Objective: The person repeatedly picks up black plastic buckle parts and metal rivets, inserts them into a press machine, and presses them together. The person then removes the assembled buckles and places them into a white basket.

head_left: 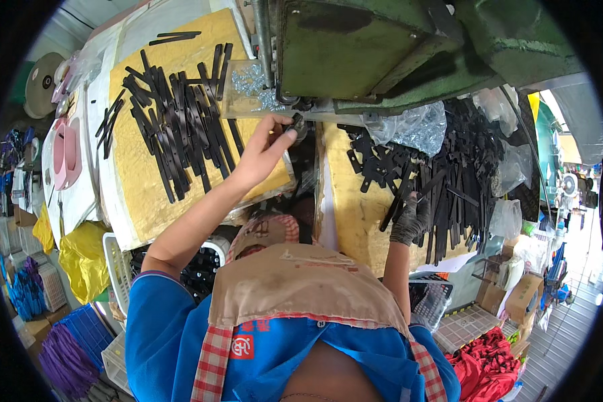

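Observation:
My bare left hand (266, 149) is raised below the head of a green machine (342, 53). Its thumb and fingers pinch a small black part (295, 124), partly hidden by the fingers. Over the right-hand yellow board, my right hand (411, 220) wears a dark glove. Its fingers are closed on a flat black strip (396, 202) at the edge of a heap of black strips (452, 201). Smaller black plates (375, 161) lie just beyond that hand. Left of my left hand, many long black strips (181, 120) are spread on the yellow board (130, 187).
A shallow tray (238, 104) of small silvery fasteners stands beside the machine. A clear plastic bag (415, 130) of small parts sits at its right. Baskets with dark parts (194, 275) flank my body. Red cloth pieces (489, 358) and cartons (524, 298) are at the lower right.

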